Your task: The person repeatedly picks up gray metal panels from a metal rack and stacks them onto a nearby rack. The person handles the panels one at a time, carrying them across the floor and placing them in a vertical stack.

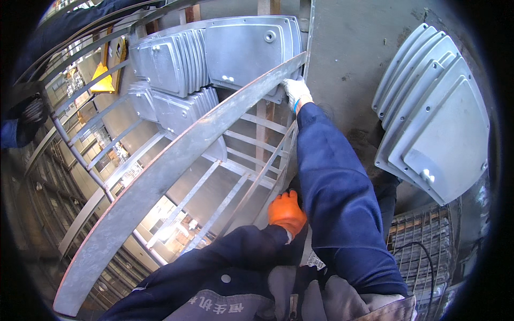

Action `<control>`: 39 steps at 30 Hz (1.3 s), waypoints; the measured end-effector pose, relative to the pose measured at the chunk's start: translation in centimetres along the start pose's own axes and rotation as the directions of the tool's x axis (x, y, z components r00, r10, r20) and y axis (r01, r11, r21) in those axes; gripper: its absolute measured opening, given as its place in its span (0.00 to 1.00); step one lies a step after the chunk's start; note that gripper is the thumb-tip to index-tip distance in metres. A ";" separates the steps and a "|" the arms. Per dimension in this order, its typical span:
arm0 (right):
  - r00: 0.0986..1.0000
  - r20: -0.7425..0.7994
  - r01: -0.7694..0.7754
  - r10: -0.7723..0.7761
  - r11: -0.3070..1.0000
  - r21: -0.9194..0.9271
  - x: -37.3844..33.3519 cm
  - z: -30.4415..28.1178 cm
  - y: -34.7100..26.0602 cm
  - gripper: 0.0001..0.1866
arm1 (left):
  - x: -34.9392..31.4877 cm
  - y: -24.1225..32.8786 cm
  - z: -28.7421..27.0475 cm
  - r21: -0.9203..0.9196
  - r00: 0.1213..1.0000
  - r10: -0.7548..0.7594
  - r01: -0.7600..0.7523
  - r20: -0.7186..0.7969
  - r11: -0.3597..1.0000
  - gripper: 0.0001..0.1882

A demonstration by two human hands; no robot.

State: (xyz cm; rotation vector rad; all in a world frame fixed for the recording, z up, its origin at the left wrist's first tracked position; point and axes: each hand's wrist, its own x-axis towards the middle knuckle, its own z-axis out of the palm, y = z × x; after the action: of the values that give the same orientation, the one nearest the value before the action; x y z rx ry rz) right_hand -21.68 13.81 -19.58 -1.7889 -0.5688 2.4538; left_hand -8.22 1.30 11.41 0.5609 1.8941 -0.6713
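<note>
My right hand [297, 93], in a white glove, reaches forward and closes at the upper corner of a metal rack [193, 131], by the end of its flat top bar. Its fingertips are partly hidden. Just beyond lies a large grey metal cover plate [246, 51] with a round boss, on a stack in the rack. My left hand [287, 214], in an orange glove, is low beside the rack's near side, fingers curled. What it holds, if anything, is hidden.
Grey ribbed stacks of plates [171, 61] fill the rack's far end. On the right, more plates [439, 117] lean fanned out above a wire grid [423, 246] with a black cable. A yellow piece [103, 80] and another person's hand [33, 111] show at the left.
</note>
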 end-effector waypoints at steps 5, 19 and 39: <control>0.977 0.146 -0.174 0.156 0.977 0.124 -1.2 -1.9 -0.9 0.47 | 0.1 0.2 0.6 0.046 1.000 0.009 -0.008 -0.018 0.999 0.28; 0.702 0.425 0.691 -0.572 0.401 -0.602 -2.1 0.4 -2.7 0.27 | 0.2 0.1 0.5 -0.011 0.999 -0.010 0.010 -0.048 1.000 0.24; 0.830 0.380 0.550 -0.407 0.705 -0.448 -16.6 12.1 0.0 0.21 | 0.5 -3.2 6.9 -0.649 0.981 -0.196 0.155 0.008 0.745 0.22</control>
State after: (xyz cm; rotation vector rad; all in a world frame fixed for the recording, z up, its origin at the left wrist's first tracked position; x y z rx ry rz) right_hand -27.50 6.38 -1.30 -1.1826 -1.6689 2.2635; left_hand -5.92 -5.58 9.27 -0.0526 2.0920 -0.0720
